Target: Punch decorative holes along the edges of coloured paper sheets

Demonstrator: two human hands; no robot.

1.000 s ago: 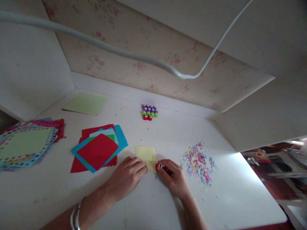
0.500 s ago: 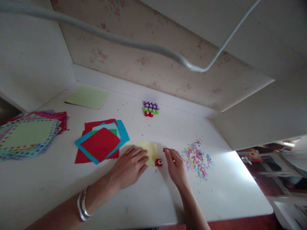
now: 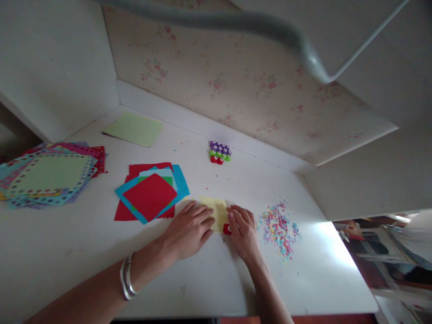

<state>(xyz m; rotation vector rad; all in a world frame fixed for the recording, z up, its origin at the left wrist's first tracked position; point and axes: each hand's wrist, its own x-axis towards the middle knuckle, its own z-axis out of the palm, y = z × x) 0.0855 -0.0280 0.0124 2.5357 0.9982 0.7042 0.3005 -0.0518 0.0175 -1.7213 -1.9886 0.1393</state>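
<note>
A small sheet of yellow paper (image 3: 218, 211) lies on the white table, its right edge near a red paper punch (image 3: 227, 228) with a white ringed spot on top. My left hand (image 3: 189, 229) rests flat on the left part of the sheet, fingers stretched out. Curled against the right side of the punch, my right hand (image 3: 243, 231) covers part of it, with thumb and fingertips by the paper's right edge. How firmly those fingers grip is hard to see.
Further back stand several purple, green and red punches (image 3: 220, 152). Punched paper bits (image 3: 279, 229) are strewn at the right. Coloured sheets (image 3: 150, 198), a pile of hole-edged papers (image 3: 50, 173) and pale green paper (image 3: 135, 129) lie leftward. A blurred cable (image 3: 236, 22) hangs overhead.
My right hand has moved left, from beside the red punch to against it, now hiding its right part. My left hand stays on the paper. The camera view has shifted a little.
</note>
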